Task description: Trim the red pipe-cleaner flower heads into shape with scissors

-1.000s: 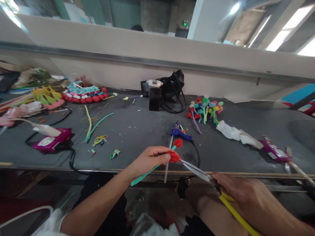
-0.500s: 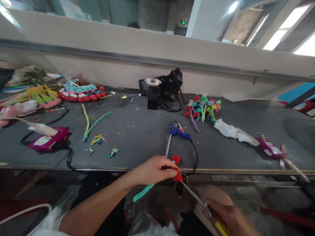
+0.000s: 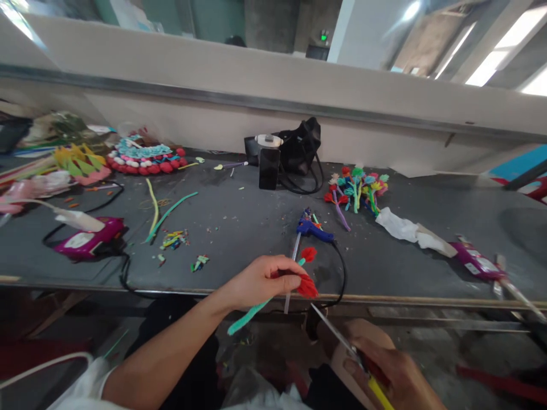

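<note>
My left hand (image 3: 260, 281) is closed on a pipe-cleaner flower (image 3: 306, 285) with red petals and a teal stem (image 3: 250, 315), held just in front of the table's near edge. My right hand (image 3: 387, 376) sits low at the bottom right, gripping yellow-handled scissors (image 3: 337, 336). Their blades point up and left toward the red petals, with a gap between tips and flower. A blue glue gun (image 3: 311, 226) lies on the table just beyond my left hand, a clear glue stick (image 3: 292, 267) beside it.
A grey worktable (image 3: 239, 228) holds a bunch of finished pipe-cleaner flowers (image 3: 354, 189), a black bag (image 3: 299, 152), a phone (image 3: 269, 168), a purple glue gun (image 3: 88, 242), loose stems (image 3: 164, 213), a white cloth (image 3: 408, 230) and colourful craft pieces (image 3: 141, 159) at the left.
A second ago the scissor tips were at the red petals. My right hand then dropped down and right, and the blades now stand apart from the flower. My left hand kept its hold.
</note>
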Action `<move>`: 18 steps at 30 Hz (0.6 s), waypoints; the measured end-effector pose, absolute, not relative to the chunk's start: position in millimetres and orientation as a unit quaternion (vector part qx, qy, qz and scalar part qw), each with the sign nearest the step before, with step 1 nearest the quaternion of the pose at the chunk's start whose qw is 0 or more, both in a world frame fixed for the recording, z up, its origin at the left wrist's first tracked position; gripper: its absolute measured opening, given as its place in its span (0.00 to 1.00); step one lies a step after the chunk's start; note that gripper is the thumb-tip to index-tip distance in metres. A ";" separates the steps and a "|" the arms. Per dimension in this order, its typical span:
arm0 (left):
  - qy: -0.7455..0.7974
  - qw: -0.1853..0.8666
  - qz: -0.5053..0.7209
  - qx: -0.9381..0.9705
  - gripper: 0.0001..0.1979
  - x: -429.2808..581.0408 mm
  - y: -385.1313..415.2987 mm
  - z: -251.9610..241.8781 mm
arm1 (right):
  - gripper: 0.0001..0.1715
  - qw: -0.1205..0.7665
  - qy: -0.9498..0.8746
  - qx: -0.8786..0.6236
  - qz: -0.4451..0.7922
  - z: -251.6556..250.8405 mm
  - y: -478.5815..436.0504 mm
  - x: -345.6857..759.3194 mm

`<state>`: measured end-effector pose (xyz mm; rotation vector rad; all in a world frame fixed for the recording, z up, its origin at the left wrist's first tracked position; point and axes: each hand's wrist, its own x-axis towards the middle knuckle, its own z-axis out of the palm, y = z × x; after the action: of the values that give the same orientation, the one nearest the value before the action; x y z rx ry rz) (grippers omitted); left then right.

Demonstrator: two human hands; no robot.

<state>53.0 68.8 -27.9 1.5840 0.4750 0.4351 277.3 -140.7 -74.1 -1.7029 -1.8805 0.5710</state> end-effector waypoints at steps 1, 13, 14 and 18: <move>0.215 0.689 0.207 0.661 0.14 53.0 69.5 -27.7 | 0.11 0.284 -0.682 -0.645 0.195 -72.9 -138.5 273.7; 0.240 0.740 0.387 0.494 0.13 46.7 86.3 -30.9 | 0.19 0.367 -0.583 -0.695 0.203 -59.4 -80.3 245.7; 0.240 0.740 0.389 0.493 0.13 45.5 87.3 -30.9 | 0.18 0.360 -0.591 -0.689 0.215 -60.0 -78.8 245.9; 0.239 0.733 0.394 0.501 0.12 42.6 87.2 -30.3 | 0.16 0.330 -0.596 -0.692 0.241 -67.9 -82.0 245.5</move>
<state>42.6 87.2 -30.3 1.1011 0.5262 0.8661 245.5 -82.0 -67.9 -1.8093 -1.5590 0.6297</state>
